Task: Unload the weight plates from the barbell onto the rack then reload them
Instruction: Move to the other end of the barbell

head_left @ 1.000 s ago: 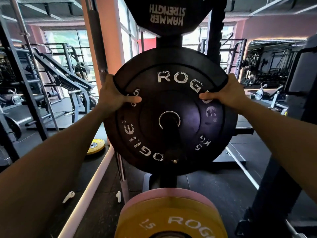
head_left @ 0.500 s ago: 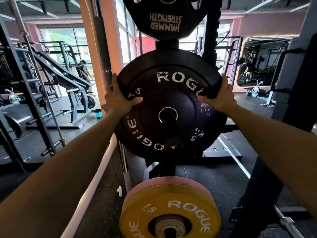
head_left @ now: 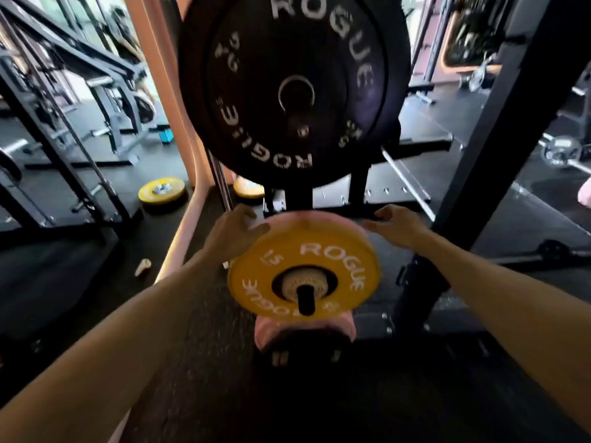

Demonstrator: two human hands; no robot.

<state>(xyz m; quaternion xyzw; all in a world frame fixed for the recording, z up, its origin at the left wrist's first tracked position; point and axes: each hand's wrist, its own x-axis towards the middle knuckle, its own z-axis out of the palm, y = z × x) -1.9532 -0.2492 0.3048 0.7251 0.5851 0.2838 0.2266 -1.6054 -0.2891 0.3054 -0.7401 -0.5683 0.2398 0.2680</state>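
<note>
Yellow plate [head_left: 303,276] hangs on a low peg [head_left: 305,298] of the rack [head_left: 355,190], in front of a pink plate [head_left: 303,223] and below the black plate [head_left: 294,87]; its face is toward the camera, its hole in line with the peg. Left hand [head_left: 232,236] and right hand [head_left: 398,228] are spread at its upper rim, gripping nothing. Risk: pulled unevenly, it may bind on the peg or slip free and drop.

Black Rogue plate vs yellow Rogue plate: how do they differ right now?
The black plate is larger and sits higher on the rack; the yellow plate is smaller, on a lower peg. Nobody touches the black one; left hand and right hand flank the yellow one's top. Both carry white ROGUE lettering.
</note>
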